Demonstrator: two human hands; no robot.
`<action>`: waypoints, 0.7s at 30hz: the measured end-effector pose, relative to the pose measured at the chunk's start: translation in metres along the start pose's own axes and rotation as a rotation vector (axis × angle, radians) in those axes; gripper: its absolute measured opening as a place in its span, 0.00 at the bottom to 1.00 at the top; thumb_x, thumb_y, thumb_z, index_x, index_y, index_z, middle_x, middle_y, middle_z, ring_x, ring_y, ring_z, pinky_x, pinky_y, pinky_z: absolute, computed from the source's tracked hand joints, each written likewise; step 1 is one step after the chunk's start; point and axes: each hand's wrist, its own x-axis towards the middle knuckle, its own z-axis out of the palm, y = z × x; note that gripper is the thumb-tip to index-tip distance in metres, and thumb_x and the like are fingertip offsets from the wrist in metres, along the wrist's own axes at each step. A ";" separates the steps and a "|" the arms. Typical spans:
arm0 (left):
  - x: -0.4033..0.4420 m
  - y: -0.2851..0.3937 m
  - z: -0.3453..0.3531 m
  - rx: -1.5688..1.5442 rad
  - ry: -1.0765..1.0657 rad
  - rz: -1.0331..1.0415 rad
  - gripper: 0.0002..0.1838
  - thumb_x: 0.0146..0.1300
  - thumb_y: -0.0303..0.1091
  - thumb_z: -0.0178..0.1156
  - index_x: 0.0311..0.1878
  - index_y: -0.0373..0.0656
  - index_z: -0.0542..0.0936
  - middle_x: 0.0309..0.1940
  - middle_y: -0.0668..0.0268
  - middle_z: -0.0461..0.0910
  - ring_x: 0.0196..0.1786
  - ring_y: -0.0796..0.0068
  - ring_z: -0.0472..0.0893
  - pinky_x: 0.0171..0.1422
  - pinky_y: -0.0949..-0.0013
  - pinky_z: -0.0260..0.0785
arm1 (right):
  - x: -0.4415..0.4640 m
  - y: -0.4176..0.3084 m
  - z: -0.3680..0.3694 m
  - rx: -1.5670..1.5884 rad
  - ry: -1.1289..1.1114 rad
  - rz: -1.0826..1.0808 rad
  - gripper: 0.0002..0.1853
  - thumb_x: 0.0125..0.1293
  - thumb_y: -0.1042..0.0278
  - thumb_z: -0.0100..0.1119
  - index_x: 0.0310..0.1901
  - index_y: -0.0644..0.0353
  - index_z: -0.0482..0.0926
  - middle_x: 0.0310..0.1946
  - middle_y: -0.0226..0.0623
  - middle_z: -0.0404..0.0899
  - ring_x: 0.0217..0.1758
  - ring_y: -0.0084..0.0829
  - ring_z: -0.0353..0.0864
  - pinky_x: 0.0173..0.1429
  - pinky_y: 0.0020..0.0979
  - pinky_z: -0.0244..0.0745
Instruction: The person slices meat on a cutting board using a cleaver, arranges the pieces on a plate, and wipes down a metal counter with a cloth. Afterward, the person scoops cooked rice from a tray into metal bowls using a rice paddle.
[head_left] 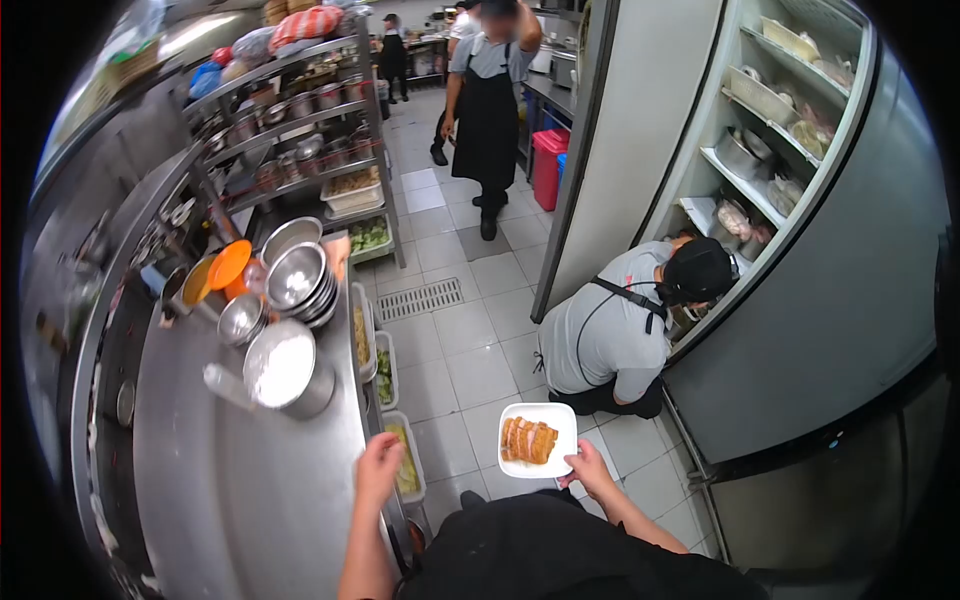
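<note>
My right hand (592, 470) grips the right edge of a white square plate (510, 467). Sliced golden-brown meat (529, 441), perhaps a fried cutlet, lies in a row on it. The plate is held level above the tiled floor, in front of my black apron. Beside the front edge of the steel counter (240, 500), my left hand (378, 467) has its fingers loosely bent and a little apart, with nothing visible in them.
A steel pot of white powder (283, 368), stacked metal bowls (297, 278) and an orange bowl (230, 264) stand on the counter. A person crouches (610, 330) at an open fridge (745, 185). Another person (487, 120) stands in the aisle. Food tubs (404, 455) sit below the counter edge.
</note>
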 end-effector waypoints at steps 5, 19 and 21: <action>0.141 0.025 0.115 -0.066 -0.591 -0.132 0.25 0.74 0.42 0.55 0.67 0.37 0.70 0.47 0.58 0.82 0.44 0.72 0.85 0.44 0.68 0.77 | 0.092 -0.062 0.025 0.082 0.027 -0.039 0.18 0.67 0.73 0.54 0.56 0.69 0.65 0.31 0.46 0.80 0.25 0.35 0.84 0.24 0.32 0.82; 0.495 0.049 0.187 -0.460 -0.585 -0.488 0.31 0.69 0.30 0.54 0.73 0.38 0.59 0.53 0.51 0.80 0.43 0.61 0.86 0.47 0.60 0.84 | 0.484 -0.211 0.048 -0.110 -0.171 -0.053 0.20 0.69 0.71 0.55 0.61 0.66 0.68 0.32 0.44 0.82 0.24 0.33 0.84 0.27 0.32 0.81; 0.542 0.056 0.189 -0.494 -0.609 -0.433 0.32 0.70 0.31 0.52 0.75 0.38 0.56 0.54 0.51 0.80 0.46 0.62 0.86 0.49 0.60 0.83 | 0.532 -0.240 0.049 -0.122 -0.176 -0.087 0.22 0.68 0.73 0.55 0.62 0.68 0.67 0.33 0.44 0.82 0.24 0.34 0.84 0.27 0.33 0.81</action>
